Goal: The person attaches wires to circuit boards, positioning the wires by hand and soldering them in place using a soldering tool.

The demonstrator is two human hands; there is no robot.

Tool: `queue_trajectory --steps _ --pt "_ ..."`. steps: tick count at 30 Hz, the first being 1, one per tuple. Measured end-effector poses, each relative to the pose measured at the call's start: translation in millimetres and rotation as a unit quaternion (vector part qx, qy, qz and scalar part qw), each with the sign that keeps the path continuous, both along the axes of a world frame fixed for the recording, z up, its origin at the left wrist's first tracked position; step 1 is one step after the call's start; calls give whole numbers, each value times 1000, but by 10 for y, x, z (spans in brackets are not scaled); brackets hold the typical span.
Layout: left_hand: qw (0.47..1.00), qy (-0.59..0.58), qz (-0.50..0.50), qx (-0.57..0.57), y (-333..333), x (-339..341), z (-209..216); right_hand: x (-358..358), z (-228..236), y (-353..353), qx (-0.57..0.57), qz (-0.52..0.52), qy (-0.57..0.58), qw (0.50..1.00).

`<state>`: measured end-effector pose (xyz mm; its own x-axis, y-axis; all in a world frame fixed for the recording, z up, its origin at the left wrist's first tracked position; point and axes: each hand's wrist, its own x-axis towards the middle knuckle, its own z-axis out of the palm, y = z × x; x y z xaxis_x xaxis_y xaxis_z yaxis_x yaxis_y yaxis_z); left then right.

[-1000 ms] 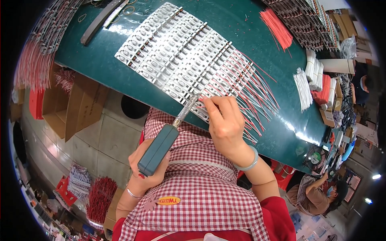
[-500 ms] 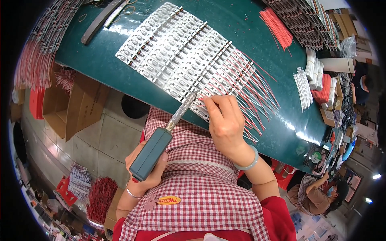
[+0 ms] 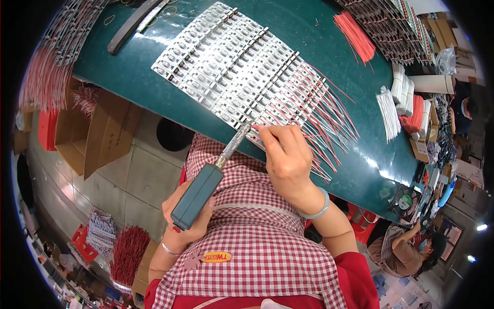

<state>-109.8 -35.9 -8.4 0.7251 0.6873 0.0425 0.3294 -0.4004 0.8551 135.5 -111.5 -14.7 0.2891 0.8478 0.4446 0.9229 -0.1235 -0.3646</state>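
My left hand (image 3: 199, 226) is wrapped round the dark green handle of a soldering iron (image 3: 196, 198). Its silvery shaft points up and to the right, and the tip is at the near edge of a panel of white modules (image 3: 221, 67) lying on the table. Just right of the tip, my right hand (image 3: 289, 165) pinches a thin red wire (image 3: 257, 127) between thumb and forefinger. The exact contact of tip, wire and panel is too small to tell. Many red and white wires (image 3: 329, 123) fan out from the panel's right part.
On the green table (image 3: 123, 92) lie a loose bundle of red wires (image 3: 355, 38) and bundles of white wires (image 3: 387, 113). Stacked modules (image 3: 391, 31) stand far right. A cardboard box (image 3: 105, 134) is beside the table at left. A co-worker (image 3: 406, 250) sits at right.
The soldering iron has shifted very slightly to the right, and its tip sits closer to my right fingertips. The right hand keeps its pinch at the panel's near edge.
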Motion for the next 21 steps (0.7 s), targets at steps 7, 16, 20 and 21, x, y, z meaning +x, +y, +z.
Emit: queue_trajectory --steps 7,16,20,21 --pt "1000 -4 -6 -5 41 92 75 -11 16 10 -10 -2 -9 1000" --pt "1000 6 -3 -18 -3 -15 -24 -6 15 25 -16 18 -29 999" --pt "999 -20 21 -27 -81 -139 -141 -22 58 32 -20 0 -15 1000" --pt "999 -17 24 -35 -87 -155 -143 -22 55 30 -23 0 -14 1000"
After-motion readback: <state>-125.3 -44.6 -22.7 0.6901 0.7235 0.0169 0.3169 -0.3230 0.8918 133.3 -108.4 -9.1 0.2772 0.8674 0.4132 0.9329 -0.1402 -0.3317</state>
